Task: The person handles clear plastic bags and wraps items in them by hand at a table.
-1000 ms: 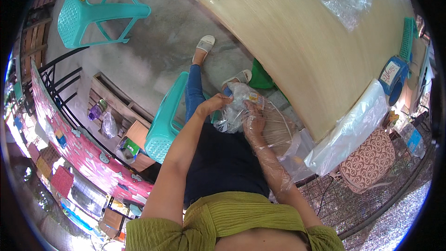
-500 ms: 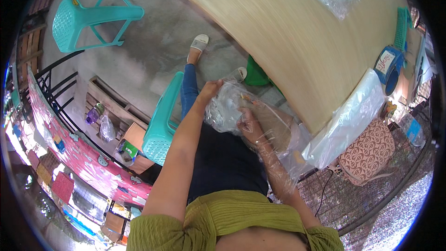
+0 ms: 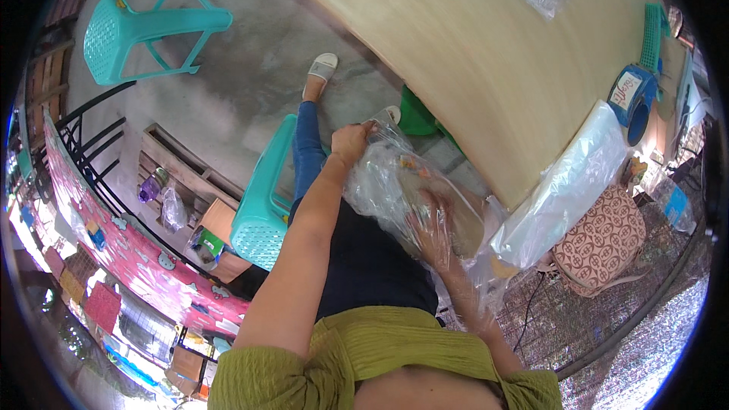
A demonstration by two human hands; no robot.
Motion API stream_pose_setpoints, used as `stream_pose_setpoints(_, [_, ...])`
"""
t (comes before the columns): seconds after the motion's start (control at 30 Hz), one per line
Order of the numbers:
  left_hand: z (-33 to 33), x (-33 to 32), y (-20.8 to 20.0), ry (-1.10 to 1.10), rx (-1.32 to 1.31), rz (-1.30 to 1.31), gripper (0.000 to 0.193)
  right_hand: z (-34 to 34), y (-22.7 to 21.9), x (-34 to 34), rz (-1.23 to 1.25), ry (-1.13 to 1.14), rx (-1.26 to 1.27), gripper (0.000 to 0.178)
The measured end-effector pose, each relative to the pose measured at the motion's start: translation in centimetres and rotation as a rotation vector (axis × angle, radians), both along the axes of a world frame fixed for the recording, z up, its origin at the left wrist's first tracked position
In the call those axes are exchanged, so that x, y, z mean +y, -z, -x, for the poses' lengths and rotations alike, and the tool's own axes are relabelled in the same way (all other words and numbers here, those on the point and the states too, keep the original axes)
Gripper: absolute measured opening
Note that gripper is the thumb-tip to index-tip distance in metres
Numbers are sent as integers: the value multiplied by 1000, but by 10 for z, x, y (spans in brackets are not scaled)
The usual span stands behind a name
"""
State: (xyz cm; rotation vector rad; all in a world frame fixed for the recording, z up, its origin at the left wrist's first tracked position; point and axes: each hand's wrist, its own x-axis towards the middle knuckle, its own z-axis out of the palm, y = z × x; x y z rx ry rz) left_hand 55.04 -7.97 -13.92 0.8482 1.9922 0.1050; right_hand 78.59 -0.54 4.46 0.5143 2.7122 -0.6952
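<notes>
My left hand [image 3: 351, 144] is closed in a pinch on the far edge of a large clear plastic bag [image 3: 380, 178], held over my lap. My right hand [image 3: 433, 235] and forearm show through the film and appear to be inside the bag. Its fingers are stretched out and spread against a brown, flat-looking thing [image 3: 467, 222]. What that brown thing is cannot be made out through the creased film. A small orange patch shows near its far end.
A wooden-topped table [image 3: 456, 68] stands ahead to the right, with folded clear plastic [image 3: 566, 175] over its corner and a blue tape dispenser [image 3: 636, 99]. A brown patterned bag [image 3: 600, 239] hangs at right. Turquoise stools [image 3: 262, 212] stand at left. A green bin [image 3: 416, 114] is under the table.
My right hand has moved nearer me and rightward, its fingers going from curled to spread. My left hand has shifted slightly right with the bag's edge, and the bag lies more stretched out.
</notes>
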Motion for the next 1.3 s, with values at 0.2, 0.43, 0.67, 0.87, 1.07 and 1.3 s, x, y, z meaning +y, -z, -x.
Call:
stream_pose_setpoints(0.2, [-4, -10, 5, 53, 47, -135, 29, -34, -22, 10, 164, 283, -62, 21])
stream_pose_setpoints(0.43, [4, 20, -24, -30, 101, -226, 48, -56, -7, 36, 359, 444, -103, 25])
stream_pose_setpoints(0.67, [-67, -23, -74, -875, 93, -330, 90, -29, 8, -15, 404, 926, -223, 13])
stream_pose_setpoints(0.87, [-92, -13, -47, -682, -253, -121, 58, 4, -3, -4, 197, 292, -246, 20])
stream_pose_setpoints(1.07, [-87, -18, -23, -643, -79, 0, 38, -36, -23, 12, 158, 268, -177, 27])
stream_pose_setpoints(1.3, [-48, -22, 5, -503, -52, 72, 49, -89, -47, 4, 721, 981, 213, 37])
